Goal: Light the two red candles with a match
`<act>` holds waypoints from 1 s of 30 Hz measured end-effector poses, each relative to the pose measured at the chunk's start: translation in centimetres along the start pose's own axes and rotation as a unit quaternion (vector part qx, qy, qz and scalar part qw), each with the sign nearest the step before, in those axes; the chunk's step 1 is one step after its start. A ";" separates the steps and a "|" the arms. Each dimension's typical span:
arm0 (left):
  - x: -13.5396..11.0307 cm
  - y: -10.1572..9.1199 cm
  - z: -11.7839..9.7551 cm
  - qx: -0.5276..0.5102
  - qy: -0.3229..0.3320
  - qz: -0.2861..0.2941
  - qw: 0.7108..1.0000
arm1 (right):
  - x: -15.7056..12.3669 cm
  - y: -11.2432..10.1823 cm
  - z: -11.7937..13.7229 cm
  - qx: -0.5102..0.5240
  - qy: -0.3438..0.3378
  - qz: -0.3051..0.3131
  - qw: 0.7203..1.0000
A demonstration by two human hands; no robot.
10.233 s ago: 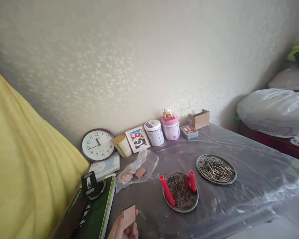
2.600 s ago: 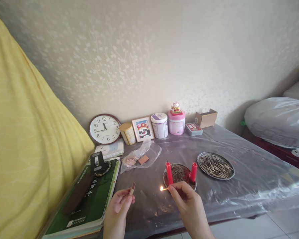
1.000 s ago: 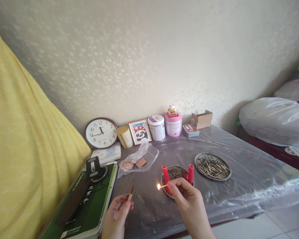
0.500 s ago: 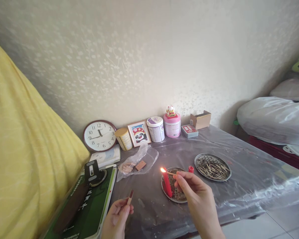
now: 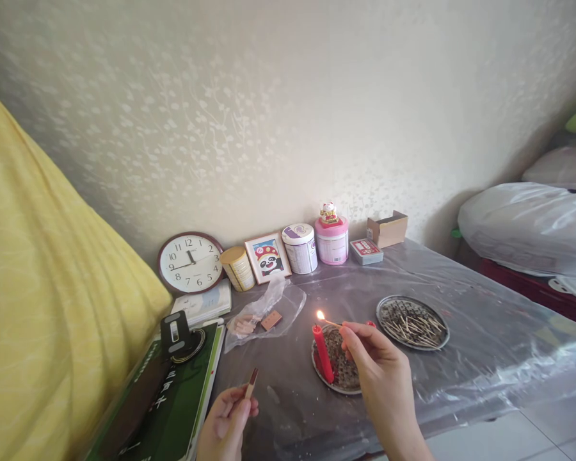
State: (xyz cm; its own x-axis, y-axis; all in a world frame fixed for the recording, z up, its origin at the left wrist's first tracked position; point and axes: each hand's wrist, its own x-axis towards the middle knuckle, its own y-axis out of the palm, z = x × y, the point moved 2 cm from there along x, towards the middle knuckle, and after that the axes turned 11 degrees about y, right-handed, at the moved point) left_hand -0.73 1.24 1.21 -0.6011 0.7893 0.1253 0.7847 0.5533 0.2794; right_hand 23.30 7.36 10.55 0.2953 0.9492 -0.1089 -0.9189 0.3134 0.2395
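Between my right hand's (image 5: 377,365) thumb and fingers is a burning match (image 5: 333,323), its flame just above and to the right of a red candle's (image 5: 323,355) top. No flame shows on the candle's own wick. The candle stands slightly tilted in a round metal dish (image 5: 338,389), whose right side my hand covers. A second red piece (image 5: 371,324), perhaps another candle, shows only its top behind my fingers. Lower and to the left, my left hand (image 5: 230,416) pinches a matchbox (image 5: 251,383) with its dark striking side visible.
Another metal dish (image 5: 380,314) on the right holds several matchsticks. A plastic bag (image 5: 288,301) with matchboxes lies behind my left hand. Along the wall stand a clock (image 5: 191,262), a framed picture (image 5: 269,259), tins (image 5: 300,250) and a cardboard box (image 5: 388,230). A green book (image 5: 177,410) lies left.
My right hand has lifted the burning match slightly up and to the right, off the candle's tip. The left hand and matchbox have stayed almost still.
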 end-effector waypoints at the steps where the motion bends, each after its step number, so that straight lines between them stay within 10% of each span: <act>1: 0.1 0.0 0.0 -0.001 0.000 -0.001 1.000 | 0.0 0.1 0.0 0.001 0.000 0.001 1.000; 30: 0.2 0.0 0.2 -0.016 -0.008 0.000 1.000 | -0.4 0.3 0.1 -0.020 0.038 0.015 0.999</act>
State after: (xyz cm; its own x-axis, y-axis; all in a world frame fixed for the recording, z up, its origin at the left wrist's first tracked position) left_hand -0.84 1.45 1.06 -0.5977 0.7941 0.1104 0.7797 0.5438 0.3104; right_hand 22.98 7.06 10.79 0.2486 0.9526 -0.1757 -0.9369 0.2825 0.2059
